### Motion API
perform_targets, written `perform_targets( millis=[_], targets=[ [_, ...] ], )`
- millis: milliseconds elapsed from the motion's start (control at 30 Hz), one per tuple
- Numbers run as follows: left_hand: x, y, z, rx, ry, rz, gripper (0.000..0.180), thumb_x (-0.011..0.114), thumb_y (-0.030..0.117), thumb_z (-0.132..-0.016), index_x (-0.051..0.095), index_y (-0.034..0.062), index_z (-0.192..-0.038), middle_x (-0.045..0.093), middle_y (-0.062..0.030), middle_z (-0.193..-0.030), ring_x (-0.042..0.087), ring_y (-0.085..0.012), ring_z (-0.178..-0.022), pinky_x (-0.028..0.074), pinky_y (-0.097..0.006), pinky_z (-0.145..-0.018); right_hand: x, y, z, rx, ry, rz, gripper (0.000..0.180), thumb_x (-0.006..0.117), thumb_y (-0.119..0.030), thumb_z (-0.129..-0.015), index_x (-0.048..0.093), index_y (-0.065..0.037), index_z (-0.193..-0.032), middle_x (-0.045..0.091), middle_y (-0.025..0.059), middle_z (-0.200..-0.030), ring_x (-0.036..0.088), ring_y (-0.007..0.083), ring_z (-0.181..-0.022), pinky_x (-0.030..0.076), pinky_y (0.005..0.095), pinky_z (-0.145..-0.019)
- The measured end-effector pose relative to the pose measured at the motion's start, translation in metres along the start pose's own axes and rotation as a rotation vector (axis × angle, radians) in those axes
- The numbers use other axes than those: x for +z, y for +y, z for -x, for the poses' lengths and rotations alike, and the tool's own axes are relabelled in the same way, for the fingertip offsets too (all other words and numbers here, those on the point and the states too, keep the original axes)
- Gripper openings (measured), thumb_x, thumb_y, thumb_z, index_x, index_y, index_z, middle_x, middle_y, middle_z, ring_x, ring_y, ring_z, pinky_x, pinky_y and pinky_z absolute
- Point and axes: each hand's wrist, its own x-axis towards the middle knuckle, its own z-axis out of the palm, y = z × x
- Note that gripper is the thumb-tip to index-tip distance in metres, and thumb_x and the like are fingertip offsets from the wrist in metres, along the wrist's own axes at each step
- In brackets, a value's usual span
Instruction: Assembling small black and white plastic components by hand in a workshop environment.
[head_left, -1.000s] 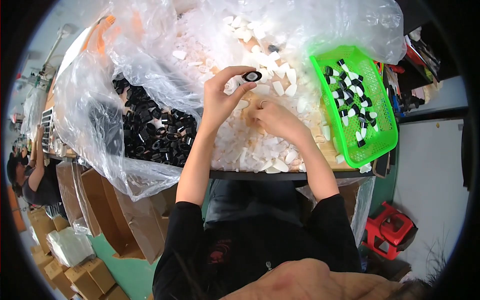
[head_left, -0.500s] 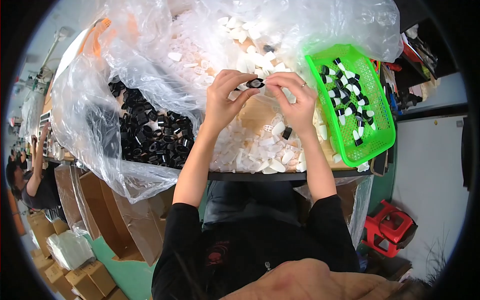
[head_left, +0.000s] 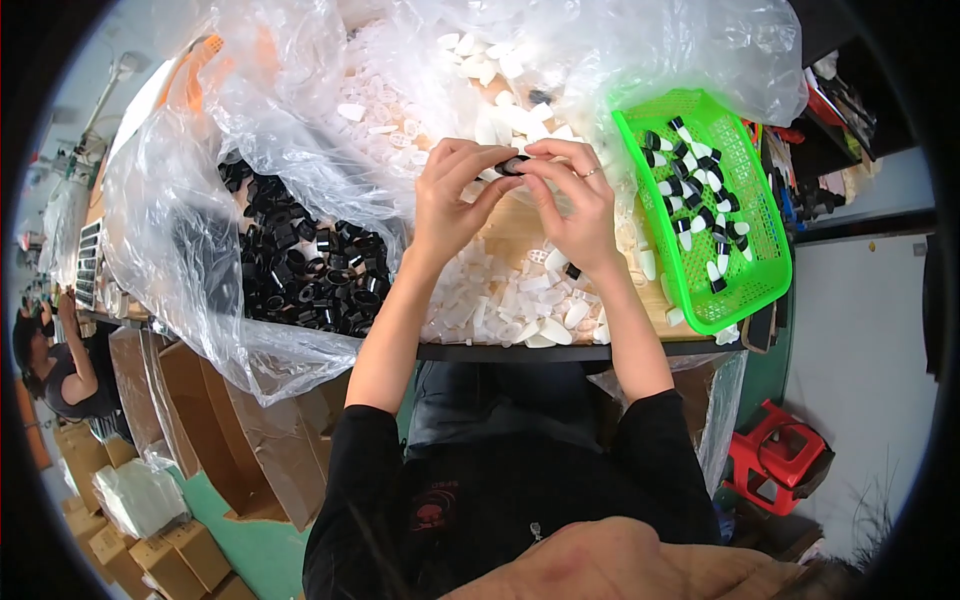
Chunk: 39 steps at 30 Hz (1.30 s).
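Over the middle of the table, my left hand (head_left: pixel 462 195) pinches a small black plastic ring (head_left: pixel 512 166) with a clear insert in its opening. From the other side, the fingertips of my right hand (head_left: pixel 572 205) also close on the ring. Fingers cover part of it. Beneath my hands lie loose translucent plastic pieces (head_left: pixel 500 295) and white pointed caps (head_left: pixel 555 332). A green basket (head_left: pixel 693 317) to the right holds several black-and-white assembled pieces (head_left: pixel 712 213). On the left, a heap of black rings (head_left: pixel 310 265) lies in a clear plastic bag (head_left: pixel 190 260).
Clear plastic sheeting (head_left: pixel 690 45) drapes over the table's far side, behind more white caps (head_left: pixel 480 60). The dark table edge (head_left: pixel 515 352) runs in front of me. Cardboard boxes (head_left: pixel 225 430) stand below left, a red stool (head_left: pixel 780 455) below right. Another person (head_left: pixel 65 365) sits far left.
My right hand has shifted slightly left, its fingers now closing over the ring, which has turned and shows less of its opening. At far left, the other person's arm has moved.
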Motion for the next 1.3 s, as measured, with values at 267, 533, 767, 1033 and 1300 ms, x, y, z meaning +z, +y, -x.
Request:
perform_targets(
  millis=[267, 533, 767, 1033, 1300],
  targets=[
    [-0.001, 0.000, -0.001, 0.021, 0.007, -0.001, 0.032, 0.078, 0.000, -0.070, 0.072, 0.0066, -0.101, 0.071, -0.0039, -0.091, 0.059, -0.0163, -0.076, 0.048, -0.026, -0.068, 0.003, -0.001, -0.002, 0.022, -0.058, -0.021, 0.013, 0.063, -0.002, -0.086, 0.069, -0.002, -0.097, 0.061, 0.0092, -0.107, 0.060, 0.0217, -0.092, 0.050, 0.0304, -0.072],
    [-0.011, -0.023, -0.002, -0.347, 0.175, 0.269, 0.028, 0.074, -0.003, -0.079, 0.068, 0.0014, -0.106, 0.065, -0.0044, -0.088, 0.057, -0.0065, -0.067, 0.049, -0.022, -0.065, 0.033, 0.009, 0.025, 0.103, -0.423, 0.020, 0.014, 0.062, -0.001, -0.082, 0.065, -0.006, -0.094, 0.063, 0.0075, -0.095, 0.063, 0.0259, -0.089, 0.051, 0.0361, -0.072],
    [-0.011, -0.021, -0.002, -0.419, 0.146, 0.384, 0.027, 0.068, -0.004, -0.085, 0.065, -0.0015, -0.111, 0.065, -0.0063, -0.091, 0.064, -0.0092, -0.076, 0.052, -0.022, -0.072, 0.063, 0.015, 0.043, -0.074, -0.525, 0.149, 0.023, 0.063, -0.005, -0.080, 0.068, -0.011, -0.101, 0.058, 0.0067, -0.114, 0.061, 0.0273, -0.100, 0.052, 0.0394, -0.081],
    [-0.014, -0.028, 0.005, -0.476, 0.132, 0.428, 0.028, 0.069, -0.005, -0.084, 0.064, -0.0026, -0.112, 0.066, -0.0058, -0.093, 0.065, -0.0097, -0.078, 0.053, -0.022, -0.071, 0.002, 0.009, 0.008, 0.190, -0.792, -0.023, 0.017, 0.063, -0.005, -0.080, 0.067, -0.005, -0.097, 0.064, 0.0107, -0.097, 0.063, 0.0242, -0.087, 0.052, 0.0353, -0.076],
    [0.001, -0.023, 0.005, -0.525, 0.023, 0.519, 0.028, 0.067, -0.006, -0.084, 0.066, -0.0015, -0.111, 0.068, -0.0072, -0.096, 0.066, -0.0103, -0.082, 0.055, -0.023, -0.075, -0.055, 0.045, 0.016, 0.495, -0.920, 0.163, 0.011, 0.061, 0.002, -0.075, 0.065, 0.000, -0.086, 0.066, 0.0156, -0.077, 0.066, 0.0273, -0.071, 0.051, 0.0352, -0.067]
  ],
)
